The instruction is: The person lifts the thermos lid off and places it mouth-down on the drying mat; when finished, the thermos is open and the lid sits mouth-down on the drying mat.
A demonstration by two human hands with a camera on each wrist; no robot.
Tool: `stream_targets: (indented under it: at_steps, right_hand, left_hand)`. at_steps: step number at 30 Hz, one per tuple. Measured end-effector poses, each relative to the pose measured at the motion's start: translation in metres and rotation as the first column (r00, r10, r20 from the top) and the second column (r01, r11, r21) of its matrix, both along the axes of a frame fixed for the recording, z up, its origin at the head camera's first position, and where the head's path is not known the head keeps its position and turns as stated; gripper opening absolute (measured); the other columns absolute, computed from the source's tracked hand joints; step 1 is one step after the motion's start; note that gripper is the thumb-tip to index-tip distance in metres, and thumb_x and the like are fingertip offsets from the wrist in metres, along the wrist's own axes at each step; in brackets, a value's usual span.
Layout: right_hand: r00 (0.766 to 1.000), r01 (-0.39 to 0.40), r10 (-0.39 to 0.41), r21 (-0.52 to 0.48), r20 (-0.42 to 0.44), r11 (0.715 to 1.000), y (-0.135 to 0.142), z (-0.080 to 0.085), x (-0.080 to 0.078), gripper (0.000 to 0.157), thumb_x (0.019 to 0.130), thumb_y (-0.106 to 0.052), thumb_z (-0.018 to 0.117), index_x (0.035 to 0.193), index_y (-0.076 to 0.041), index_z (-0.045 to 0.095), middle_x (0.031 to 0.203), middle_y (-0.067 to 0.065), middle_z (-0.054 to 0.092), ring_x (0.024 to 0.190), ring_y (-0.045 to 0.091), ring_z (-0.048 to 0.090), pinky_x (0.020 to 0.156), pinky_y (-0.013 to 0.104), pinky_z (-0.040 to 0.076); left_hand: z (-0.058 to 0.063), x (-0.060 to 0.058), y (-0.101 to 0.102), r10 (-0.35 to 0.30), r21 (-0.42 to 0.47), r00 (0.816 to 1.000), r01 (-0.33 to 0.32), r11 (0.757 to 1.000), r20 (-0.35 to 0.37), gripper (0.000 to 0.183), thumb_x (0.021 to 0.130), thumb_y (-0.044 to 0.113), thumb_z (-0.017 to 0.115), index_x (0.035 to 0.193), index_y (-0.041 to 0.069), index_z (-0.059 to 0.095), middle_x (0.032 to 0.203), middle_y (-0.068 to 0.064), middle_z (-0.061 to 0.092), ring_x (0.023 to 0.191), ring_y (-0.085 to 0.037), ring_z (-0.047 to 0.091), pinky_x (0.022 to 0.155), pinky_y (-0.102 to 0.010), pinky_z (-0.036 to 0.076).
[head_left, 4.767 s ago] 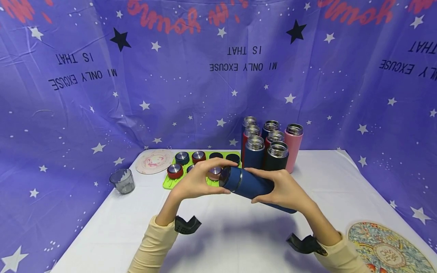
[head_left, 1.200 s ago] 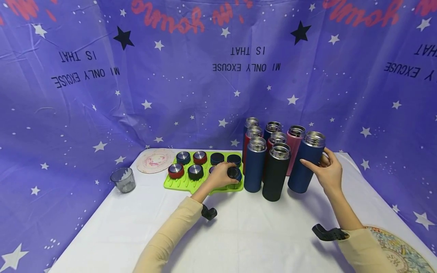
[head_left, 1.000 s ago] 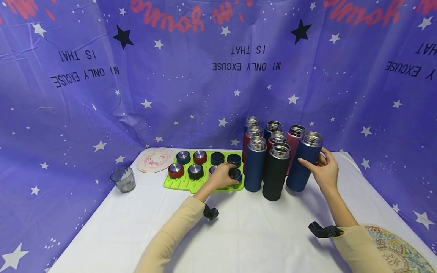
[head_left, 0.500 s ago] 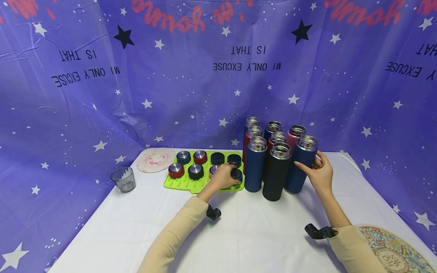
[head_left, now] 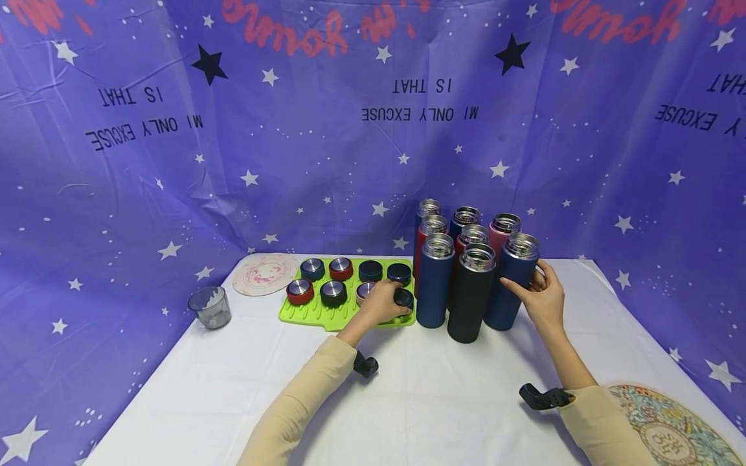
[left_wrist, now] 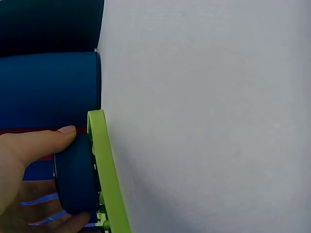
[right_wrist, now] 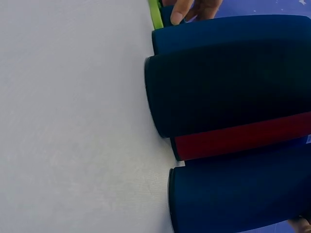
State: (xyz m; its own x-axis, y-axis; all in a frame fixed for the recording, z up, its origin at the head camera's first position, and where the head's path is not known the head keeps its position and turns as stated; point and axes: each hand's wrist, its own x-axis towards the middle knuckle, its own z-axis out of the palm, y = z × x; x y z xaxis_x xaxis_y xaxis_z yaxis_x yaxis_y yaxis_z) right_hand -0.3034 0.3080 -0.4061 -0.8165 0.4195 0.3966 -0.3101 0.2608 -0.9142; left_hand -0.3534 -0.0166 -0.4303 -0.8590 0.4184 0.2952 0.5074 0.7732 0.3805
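My left hand (head_left: 381,303) pinches a dark blue bottle lid (head_left: 405,299) at the near right corner of a lime-green draining tray (head_left: 310,316). In the left wrist view the lid (left_wrist: 75,177) sits against the tray between thumb and fingers. With my right hand (head_left: 544,299) I hold a blue thermos bottle (head_left: 506,294), lidless and upright on the table, its steel neck bare. In the right wrist view the lower part of this blue bottle (right_wrist: 243,191) shows beside the others. Further lids, including a red lid (head_left: 300,292) and a black lid (head_left: 334,294), stand in two rows on the tray.
Lidless bottles crowd left of my right hand: a black bottle (head_left: 468,304), a blue bottle (head_left: 432,291), a pink bottle (head_left: 499,241) and several more. A grey transparent cup (head_left: 211,308) stands at left. Round mats lie at back left (head_left: 263,274) and front right (head_left: 664,427).
Earlier both hands held the blue bottle with its lid on. The lid came off and went down to the tray in my left hand; the bottle moved right, then left beside the others.
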Motion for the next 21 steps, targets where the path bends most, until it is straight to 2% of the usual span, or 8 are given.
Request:
stream_targets:
  at_steps: [4,6,10,15,21]
  right_hand:
    - [1.000,-0.025,0.025,0.039,0.000,0.999,-0.002,-0.001,0.001,0.080,0.073,-0.007,0.085,0.142,-0.011,0.044,0.129,0.017,0.059,0.105,0.004,0.059,0.092,0.020,0.048]
    - [1.000,-0.031,0.030,0.055,0.004,0.998,-0.002,0.000,0.003,0.081,0.074,-0.008,0.084,0.143,-0.012,0.043,0.131,0.018,0.058,0.109,0.008,0.059,0.095,0.026,0.048]
    - [0.999,-0.034,0.030,0.105,0.037,0.994,-0.002,0.003,0.007,0.083,0.076,-0.013,0.083,0.146,-0.010,0.039,0.133,0.020,0.055,0.119,0.022,0.056,0.099,0.038,0.046]
    - [0.997,-0.052,0.043,0.157,0.060,0.986,-0.002,0.008,0.009,0.085,0.078,-0.017,0.082,0.148,-0.007,0.035,0.135,0.022,0.053,0.123,0.036,0.052,0.100,0.045,0.044]
    - [0.996,-0.079,0.069,0.160,0.064,0.984,0.001,0.003,0.008,0.085,0.079,-0.010,0.081,0.149,-0.005,0.032,0.136,0.024,0.051,0.125,0.040,0.049,0.101,0.050,0.042]
  left_hand:
    - [0.002,0.002,-0.001,0.018,0.002,0.999,-0.018,1.000,0.043,0.067,0.074,0.032,0.085,0.127,-0.001,0.060,0.123,-0.018,0.061,0.112,-0.030,0.058,0.094,-0.040,0.049]
    - [0.003,0.004,-0.002,0.036,0.008,0.998,-0.037,0.999,0.057,0.068,0.074,0.033,0.085,0.129,0.002,0.059,0.126,-0.017,0.059,0.115,-0.031,0.057,0.097,-0.049,0.046]
    - [0.008,0.010,-0.007,0.045,0.031,0.997,-0.047,0.998,0.057,0.069,0.073,0.034,0.085,0.130,0.006,0.059,0.129,-0.016,0.057,0.117,-0.033,0.055,0.096,-0.060,0.042]
    - [0.010,0.016,-0.016,0.002,0.070,0.999,-0.005,0.998,0.034,0.067,0.075,0.030,0.084,0.132,0.006,0.058,0.130,-0.017,0.056,0.121,-0.035,0.052,0.097,-0.052,0.045]
    - [0.011,0.022,-0.023,-0.043,0.065,0.998,0.040,0.997,0.035,0.067,0.077,0.031,0.082,0.132,0.003,0.057,0.131,-0.016,0.056,0.123,-0.034,0.050,0.101,-0.048,0.043]
